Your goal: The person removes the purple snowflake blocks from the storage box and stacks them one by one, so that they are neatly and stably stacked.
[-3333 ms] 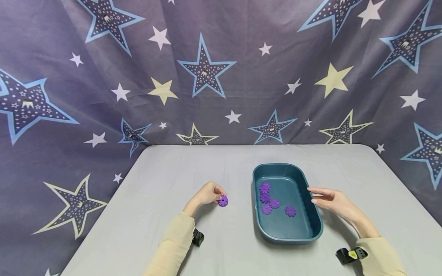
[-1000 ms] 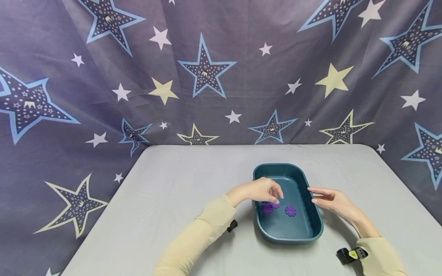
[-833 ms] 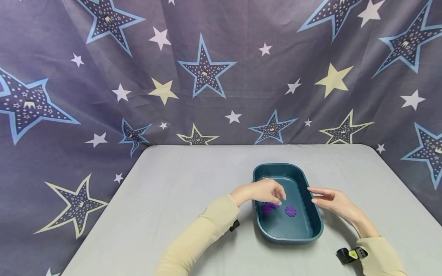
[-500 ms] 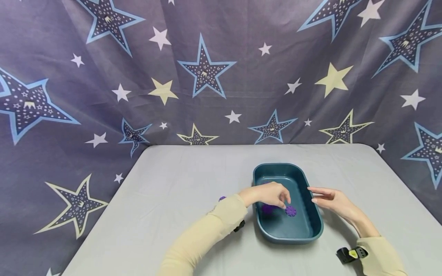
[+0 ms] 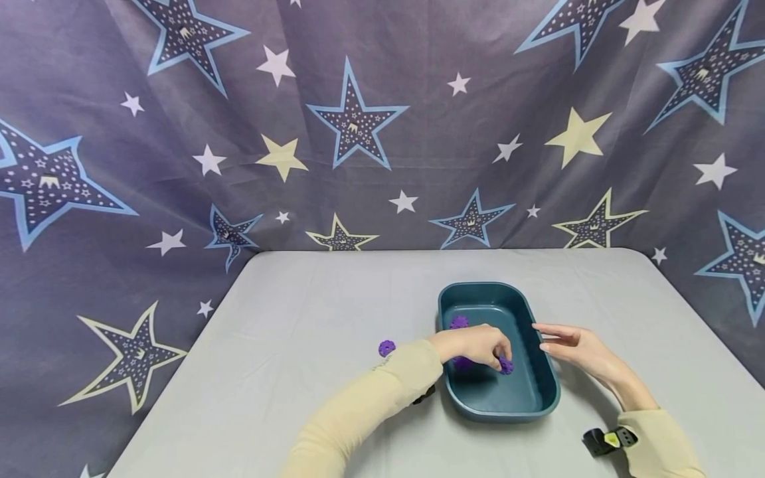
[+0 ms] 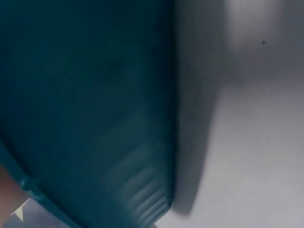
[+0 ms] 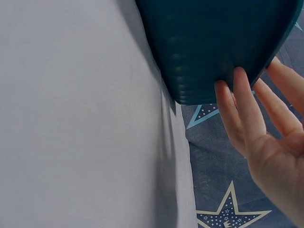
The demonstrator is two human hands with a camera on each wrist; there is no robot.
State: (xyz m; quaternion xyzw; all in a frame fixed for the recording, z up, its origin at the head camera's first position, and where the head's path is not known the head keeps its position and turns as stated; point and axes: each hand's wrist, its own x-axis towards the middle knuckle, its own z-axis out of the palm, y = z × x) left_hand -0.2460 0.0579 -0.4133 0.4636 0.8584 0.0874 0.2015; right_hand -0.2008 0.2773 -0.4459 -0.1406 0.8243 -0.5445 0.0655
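My left hand (image 5: 478,344) reaches over the near-left wall into a dark teal bin (image 5: 502,417). Its thumb and fingers pinch a purple notched disc (image 5: 507,366), which stands tilted over the bin floor. More purple discs (image 5: 459,322) lie on the left side of the bin, partly covered by that hand. My right hand (image 5: 582,352) touches the bin's right outer wall with extended fingers; the right wrist view shows several fingertips (image 7: 240,71) against it. In the left wrist view the bin's outer wall (image 6: 95,118) hides most of the left hand.
One purple disc (image 5: 386,348) lies on the pale tablecloth (image 5: 311,312) left of the bin, just behind the left sleeve (image 5: 370,392). A star-patterned curtain (image 5: 382,186) hangs along the table's far edge. Each wrist carries a small black camera (image 5: 597,441).
The left hand set a purple disc on the table, then moved right into the bin and took hold of another, tilting it up. The right hand has stayed at the bin wall.
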